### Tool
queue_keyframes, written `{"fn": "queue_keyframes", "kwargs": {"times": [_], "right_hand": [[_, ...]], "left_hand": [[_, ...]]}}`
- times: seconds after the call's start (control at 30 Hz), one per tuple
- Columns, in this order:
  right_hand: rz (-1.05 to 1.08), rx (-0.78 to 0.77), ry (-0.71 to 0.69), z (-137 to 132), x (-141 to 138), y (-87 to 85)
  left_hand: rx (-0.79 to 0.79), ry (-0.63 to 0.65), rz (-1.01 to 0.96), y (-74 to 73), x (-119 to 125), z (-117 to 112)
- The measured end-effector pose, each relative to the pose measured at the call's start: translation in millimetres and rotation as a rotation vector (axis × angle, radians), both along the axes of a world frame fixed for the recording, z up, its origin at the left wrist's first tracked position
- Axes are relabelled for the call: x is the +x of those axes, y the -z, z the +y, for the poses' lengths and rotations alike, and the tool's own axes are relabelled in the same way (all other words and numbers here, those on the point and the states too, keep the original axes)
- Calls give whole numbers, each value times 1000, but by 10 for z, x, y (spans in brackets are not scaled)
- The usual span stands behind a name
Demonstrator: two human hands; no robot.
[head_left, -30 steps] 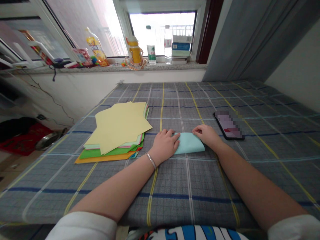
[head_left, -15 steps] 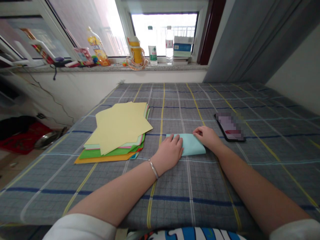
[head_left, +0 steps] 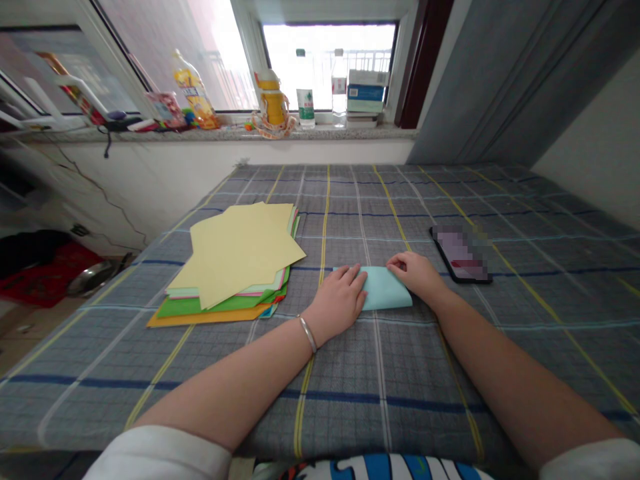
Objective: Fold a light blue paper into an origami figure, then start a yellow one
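A folded light-blue paper lies on the grey plaid cloth in front of me. My left hand, with a silver bracelet on the wrist, lies flat on the paper's left end, fingers stretched out. My right hand rests on the paper's right end, its fingertips pressing the upper right corner. Neither hand lifts the paper off the cloth.
A stack of coloured sheets, yellow on top, lies to the left. A phone lies to the right of my right hand. Bottles, a box and small items line the window sill at the back.
My left hand has slid slightly to the right along the paper's left end. My right hand and the paper have stayed almost where they were.
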State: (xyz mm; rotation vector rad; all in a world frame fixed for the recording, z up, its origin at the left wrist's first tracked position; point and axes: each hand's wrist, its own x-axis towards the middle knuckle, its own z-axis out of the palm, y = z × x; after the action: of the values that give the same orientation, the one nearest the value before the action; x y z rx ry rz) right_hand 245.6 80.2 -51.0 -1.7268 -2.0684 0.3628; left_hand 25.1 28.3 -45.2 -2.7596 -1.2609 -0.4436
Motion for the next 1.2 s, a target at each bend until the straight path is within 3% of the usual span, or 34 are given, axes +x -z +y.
{"fn": "queue_keyframes", "kwargs": {"times": [0.23,0.47,0.7,0.93,1.2], "right_hand": [[-8,-14,0,-10,-8,-31],[15,17,-7,-11,1,-2],[187,165,-29,-71,-25,-32],[268,233,-3,-112,-55,-85],[304,201,77,-68,-9,-24]], "left_hand": [[-64,-53,-31,12,-9,-38],[-111,-287,-87,-79,-101,9],[-252,-290,-321,-72,-277,298],[-465,-285,-600,-91,-318,341],[-432,-352,-651,-73,-353,400]]}}
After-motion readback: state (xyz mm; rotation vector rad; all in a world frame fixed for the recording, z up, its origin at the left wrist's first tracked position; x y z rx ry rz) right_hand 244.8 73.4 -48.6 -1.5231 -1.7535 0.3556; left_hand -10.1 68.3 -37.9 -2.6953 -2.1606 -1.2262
